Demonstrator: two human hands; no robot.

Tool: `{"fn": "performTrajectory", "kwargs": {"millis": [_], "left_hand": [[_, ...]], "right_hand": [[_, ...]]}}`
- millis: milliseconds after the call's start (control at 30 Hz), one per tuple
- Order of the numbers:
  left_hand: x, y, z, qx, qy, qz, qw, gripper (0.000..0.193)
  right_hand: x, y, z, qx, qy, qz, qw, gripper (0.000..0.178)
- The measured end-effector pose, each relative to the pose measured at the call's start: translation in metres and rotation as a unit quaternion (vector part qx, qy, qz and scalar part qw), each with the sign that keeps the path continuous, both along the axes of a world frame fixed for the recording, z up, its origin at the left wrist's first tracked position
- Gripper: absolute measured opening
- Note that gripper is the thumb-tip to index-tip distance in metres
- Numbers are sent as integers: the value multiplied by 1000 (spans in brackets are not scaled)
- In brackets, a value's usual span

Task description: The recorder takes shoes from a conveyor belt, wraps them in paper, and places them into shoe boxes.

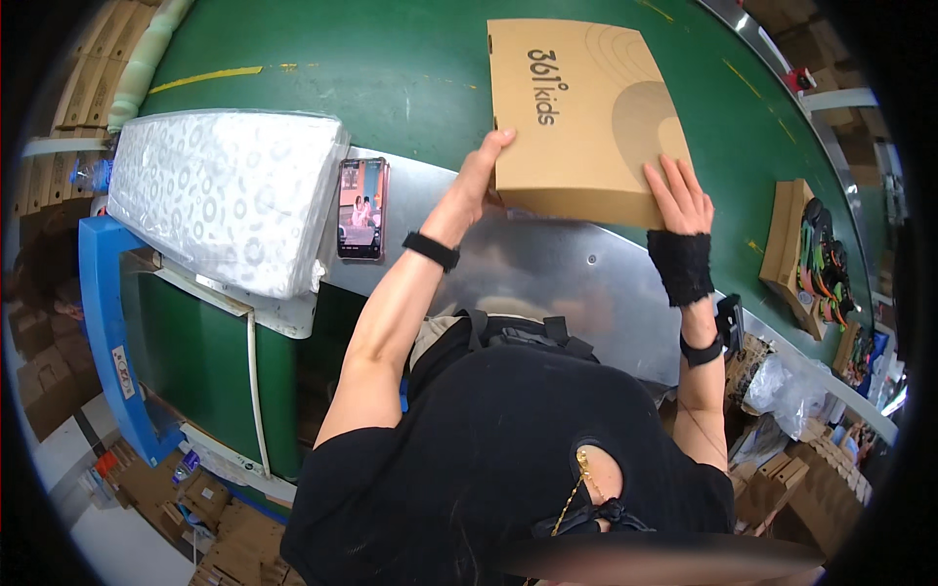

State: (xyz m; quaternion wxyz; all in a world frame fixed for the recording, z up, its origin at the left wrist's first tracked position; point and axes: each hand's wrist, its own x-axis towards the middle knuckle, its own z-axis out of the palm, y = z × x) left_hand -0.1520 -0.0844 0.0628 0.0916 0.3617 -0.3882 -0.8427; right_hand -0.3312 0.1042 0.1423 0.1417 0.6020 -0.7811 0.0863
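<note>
The box (586, 127) is lying in front of the person, between the two hands, and mostly beyond them. Over the green worktop (410, 63) it is reaching forward, while its near side is showing just above the metal plate (576, 278). Whether the worktop is carrying all its weight, I cannot tell.

Neither hand is nearer, because both are touching it. The left hand (477, 171) is meeting the left side, near the front corner, its thumb lying along the edge; its other fingers are hiding, so I cannot tell how firmly it is pinching. The right hand (684, 203) is resting on the near right corner, with fingers spreading over the top; its thumb is not showing. The left thumb is reaching slightly farther forward than the right fingers.

The box is pointing almost straight away from the person. Its long axis seems to be running that way too, though the lens is bending the edges, so I am judging this carefully
</note>
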Motion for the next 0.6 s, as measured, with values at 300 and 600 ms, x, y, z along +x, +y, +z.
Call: {"fn": "performTrajectory", "kwargs": {"millis": [300,600], "left_hand": [[113,21,38,-110,148,206,961,36],[281,59,84,-109,137,594,785,59]], "right_hand": [[21,32,7,-162,-149,1,975,58],[-57,114,-152,67,-203,-242,946,54]]}}
